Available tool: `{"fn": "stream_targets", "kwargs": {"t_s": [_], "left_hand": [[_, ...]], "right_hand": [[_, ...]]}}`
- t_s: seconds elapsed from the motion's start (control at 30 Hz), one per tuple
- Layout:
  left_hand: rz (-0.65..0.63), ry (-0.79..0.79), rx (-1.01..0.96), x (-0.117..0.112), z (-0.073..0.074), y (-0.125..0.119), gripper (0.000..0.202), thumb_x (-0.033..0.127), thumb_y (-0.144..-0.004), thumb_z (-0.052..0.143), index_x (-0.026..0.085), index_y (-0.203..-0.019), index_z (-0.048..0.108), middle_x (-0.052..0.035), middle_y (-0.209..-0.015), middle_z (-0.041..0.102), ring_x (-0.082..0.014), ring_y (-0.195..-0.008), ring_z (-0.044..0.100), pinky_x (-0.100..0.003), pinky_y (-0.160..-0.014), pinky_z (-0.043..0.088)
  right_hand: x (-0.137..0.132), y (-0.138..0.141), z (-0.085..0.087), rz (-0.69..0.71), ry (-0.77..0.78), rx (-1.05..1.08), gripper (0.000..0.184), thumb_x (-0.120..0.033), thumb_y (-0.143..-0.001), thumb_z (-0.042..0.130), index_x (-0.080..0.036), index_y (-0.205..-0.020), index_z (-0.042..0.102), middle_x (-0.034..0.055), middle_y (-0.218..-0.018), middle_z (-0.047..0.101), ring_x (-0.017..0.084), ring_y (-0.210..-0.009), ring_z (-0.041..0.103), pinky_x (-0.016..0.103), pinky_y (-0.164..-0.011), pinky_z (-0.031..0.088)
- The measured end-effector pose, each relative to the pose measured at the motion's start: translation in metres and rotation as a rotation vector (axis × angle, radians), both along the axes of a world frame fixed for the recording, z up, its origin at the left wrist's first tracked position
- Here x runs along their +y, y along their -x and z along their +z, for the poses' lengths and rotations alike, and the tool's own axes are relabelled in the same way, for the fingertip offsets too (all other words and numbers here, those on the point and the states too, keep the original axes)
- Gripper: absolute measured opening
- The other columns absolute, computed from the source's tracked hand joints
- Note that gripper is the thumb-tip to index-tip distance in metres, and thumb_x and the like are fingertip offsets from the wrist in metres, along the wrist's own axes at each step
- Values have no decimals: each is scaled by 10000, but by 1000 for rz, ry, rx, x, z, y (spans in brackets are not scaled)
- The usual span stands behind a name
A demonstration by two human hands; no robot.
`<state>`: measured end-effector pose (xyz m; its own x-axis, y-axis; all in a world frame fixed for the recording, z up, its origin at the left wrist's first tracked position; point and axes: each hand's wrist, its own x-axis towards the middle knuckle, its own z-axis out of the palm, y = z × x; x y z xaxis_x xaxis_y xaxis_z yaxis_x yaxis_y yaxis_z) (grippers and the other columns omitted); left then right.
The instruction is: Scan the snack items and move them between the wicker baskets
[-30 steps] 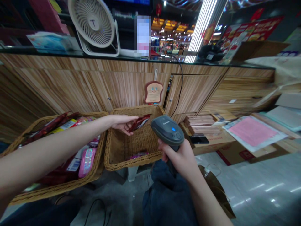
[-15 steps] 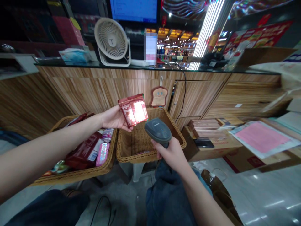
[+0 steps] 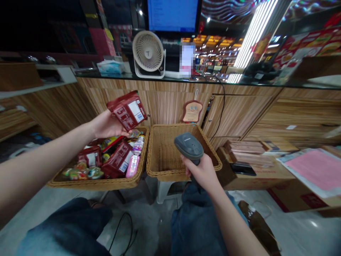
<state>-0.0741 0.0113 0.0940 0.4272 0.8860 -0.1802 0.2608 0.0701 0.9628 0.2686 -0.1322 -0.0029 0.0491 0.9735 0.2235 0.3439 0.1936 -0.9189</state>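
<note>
My left hand (image 3: pixel 108 125) grips a dark red snack packet (image 3: pixel 129 111) by its lower left side, with a white label and barcode facing me. It is held above the far part of the left wicker basket (image 3: pixel 98 184), which is full of similar red packets, a pink pack (image 3: pixel 133 165) and small colourful sweets (image 3: pixel 82 171). My right hand (image 3: pixel 204 170) is wrapped round the handle of a grey barcode scanner (image 3: pixel 188 145). The scanner's head is over the right wicker basket (image 3: pixel 183 175), whose woven bottom shows. Packet and scanner are apart.
On the counter behind stand a white fan (image 3: pixel 148 53), a tissue pack (image 3: pixel 110 67) and a screen (image 3: pixel 173 14). A toast-shaped board (image 3: pixel 192 111) hangs on the wooden front. Cardboard boxes (image 3: pixel 293 193) at right carry a black phone (image 3: pixel 243 169). A cable (image 3: pixel 131 227) lies on the floor.
The red packet in my left hand has moved left and up, away from the scanner, and the glare on its label is gone. My right hand keeps the scanner over the right basket.
</note>
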Motion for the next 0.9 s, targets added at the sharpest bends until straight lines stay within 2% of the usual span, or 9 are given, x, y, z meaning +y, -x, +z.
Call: {"fn": "stream_targets", "kwargs": {"t_s": [0.1, 0.17, 0.27, 0.4, 0.5, 0.6, 0.67, 0.77, 0.9], "left_hand": [[155, -132, 165, -7, 3, 47, 804, 744, -956, 304, 145, -1462, 478, -141, -1209, 747, -232, -906, 676, -413, -912, 560], [192, -264, 373, -12, 0, 78, 858, 796, -869, 495, 135, -1414, 536, -137, -1265, 735, -258, -1032, 671, -404, -974, 544], [139, -395, 638, -19, -10, 114, 1000, 798, -725, 723, 138, -1449, 520, -117, -1333, 706, -268, -1185, 639, -392, -1082, 484], [91, -539, 789, -26, -19, 129, 1024, 851, -740, 665, 141, -1467, 530, -108, -1316, 671, -270, -1224, 611, -394, -1121, 448], [136, -693, 847, -27, -17, 120, 980, 882, -760, 597, 155, -1417, 588, -112, -1347, 603, -285, -1288, 548, -416, -1185, 371], [153, -834, 843, -27, -8, 95, 937, 888, -792, 537, 142, -1352, 622, -114, -1323, 604, -281, -1273, 536, -412, -1193, 348], [80, -909, 817, -24, -4, 72, 855, 834, -844, 528, 139, -1331, 629, -110, -1302, 615, -263, -1248, 539, -397, -1184, 348], [-95, -955, 780, -10, -3, 30, 669, 706, -896, 577, 183, -1305, 664, -95, -1303, 615, -251, -1239, 541, -385, -1165, 352], [-295, -907, 748, 26, -22, -36, 532, 616, -872, 642, 251, -1252, 708, -69, -1307, 624, -265, -1257, 538, -390, -1159, 342]], "right_hand": [[1, 0, -1, -7, -15, -16, 375, -531, -856, 683, -221, -662, 599, 13, -449, 617, 186, -408, 614, 271, -501, 499], [2, 1, -2, -11, -19, -23, 382, -542, -851, 685, -219, -663, 605, 17, -446, 619, 189, -403, 615, 273, -492, 499], [2, 2, -2, -13, -28, -30, 394, -562, -838, 694, -217, -667, 612, 24, -450, 628, 194, -398, 614, 278, -479, 500], [2, 5, -3, -13, -30, -32, 422, -587, -836, 695, -222, -648, 597, 27, -451, 628, 193, -398, 609, 283, -477, 501], [2, 3, -3, -15, -13, -23, 444, -608, -836, 692, -213, -652, 605, 27, -450, 625, 191, -397, 607, 285, -481, 506], [-1, -4, -2, -25, -2, -2, 462, -614, -848, 695, -199, -657, 624, 33, -458, 630, 190, -408, 610, 285, -487, 506], [-4, -11, 0, -19, 13, 19, 462, -604, -865, 700, -188, -675, 641, 36, -469, 636, 188, -420, 612, 285, -496, 509], [-10, -24, 3, -5, 54, 71, 447, -587, -889, 693, -186, -696, 645, 32, -480, 637, 178, -422, 599, 281, -497, 506], [-16, -39, 4, -26, 182, 10, 447, -587, -870, 709, -192, -672, 638, 39, -481, 641, 179, -428, 605, 271, -478, 500]]}}
